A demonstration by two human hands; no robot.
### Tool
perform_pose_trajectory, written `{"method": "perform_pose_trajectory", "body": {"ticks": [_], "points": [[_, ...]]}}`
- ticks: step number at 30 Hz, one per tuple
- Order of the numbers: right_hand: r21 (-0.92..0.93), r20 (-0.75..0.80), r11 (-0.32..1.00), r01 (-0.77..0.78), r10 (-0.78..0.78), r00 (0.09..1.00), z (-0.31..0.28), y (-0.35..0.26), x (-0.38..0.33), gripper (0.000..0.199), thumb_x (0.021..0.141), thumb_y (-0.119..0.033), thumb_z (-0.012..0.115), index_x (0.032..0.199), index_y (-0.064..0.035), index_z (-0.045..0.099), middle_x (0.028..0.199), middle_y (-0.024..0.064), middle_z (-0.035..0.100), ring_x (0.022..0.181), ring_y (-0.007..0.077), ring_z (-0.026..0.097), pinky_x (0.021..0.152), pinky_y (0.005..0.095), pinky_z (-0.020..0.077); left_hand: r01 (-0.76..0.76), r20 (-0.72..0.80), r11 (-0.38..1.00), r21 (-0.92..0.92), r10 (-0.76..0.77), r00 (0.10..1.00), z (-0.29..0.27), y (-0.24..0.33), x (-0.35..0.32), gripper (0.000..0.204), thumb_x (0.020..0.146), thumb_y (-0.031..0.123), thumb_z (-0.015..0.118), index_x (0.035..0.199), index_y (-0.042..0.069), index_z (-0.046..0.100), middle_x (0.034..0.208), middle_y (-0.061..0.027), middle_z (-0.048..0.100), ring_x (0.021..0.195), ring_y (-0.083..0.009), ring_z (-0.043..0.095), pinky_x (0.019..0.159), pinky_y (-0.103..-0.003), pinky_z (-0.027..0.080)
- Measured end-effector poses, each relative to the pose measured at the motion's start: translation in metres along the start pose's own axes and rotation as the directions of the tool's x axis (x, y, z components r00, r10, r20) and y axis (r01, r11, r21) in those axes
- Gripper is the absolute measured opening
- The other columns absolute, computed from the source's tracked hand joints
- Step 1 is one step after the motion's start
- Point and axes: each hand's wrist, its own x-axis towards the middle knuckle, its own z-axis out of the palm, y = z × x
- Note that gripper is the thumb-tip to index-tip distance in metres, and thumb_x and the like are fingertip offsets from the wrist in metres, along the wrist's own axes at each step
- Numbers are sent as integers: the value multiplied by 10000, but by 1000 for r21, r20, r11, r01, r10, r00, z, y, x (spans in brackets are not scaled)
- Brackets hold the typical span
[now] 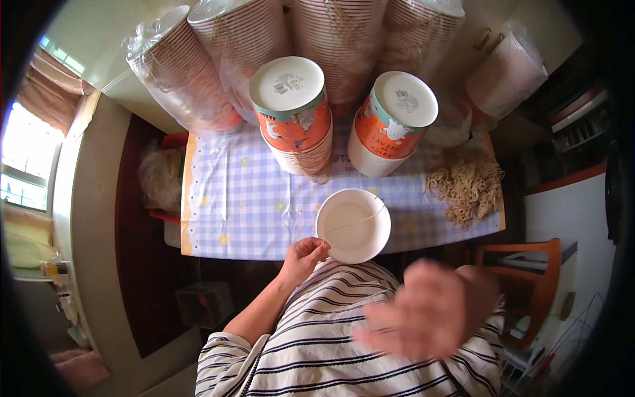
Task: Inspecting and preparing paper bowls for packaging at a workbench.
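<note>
Right at the table's near edge stands a white round paper tub (pixel 378 233), its open mouth facing up. A thin tan string (pixel 372 216) crosses the mouth toward the tub's near left rim. There my left hand (pixel 304 258) pinches the string, thumb and fingers closed beside the rim. My right hand (pixel 423 308) is lifted over my striped shirt, to the right of the tub and nearer to me. Motion smears its fingers, so I cannot make out whether they hold anything.
Two upside-down stacks of orange-and-green printed tubs, a left stack (pixel 294 126) and a right stack (pixel 390 126), stand beyond. Tall plastic-wrapped tub stacks (pixel 241 53) line the back. A tan string pile (pixel 466 185) lies right on the checked tablecloth (pixel 251 205). A wooden chair (pixel 546 284) stands right.
</note>
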Motion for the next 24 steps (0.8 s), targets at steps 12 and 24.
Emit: {"method": "perform_pose_trajectory", "body": {"ticks": [12,24], "points": [[-177,674,875,451,-226,703,-5,-39,82,618,750,-184,531,1340,-104,366,1004,90,532,677,144,494,637,282,395,-26,-4,1000,-3,26,1000,-4,1,-2,178,902,166,594,903,-10,625,774,-20,636,679,-74,563,650,-222,471],[21,-190,996,-92,94,977,-8,8,-21,165,701,-112,713,861,-133,683,733,-32,624,569,110,463,552,287,362,-24,-3,998,-64,24,1000,-4,-4,0,232,913,211,584,932,-18,613,788,-21,627,716,-78,559,673,-227,474]]}}
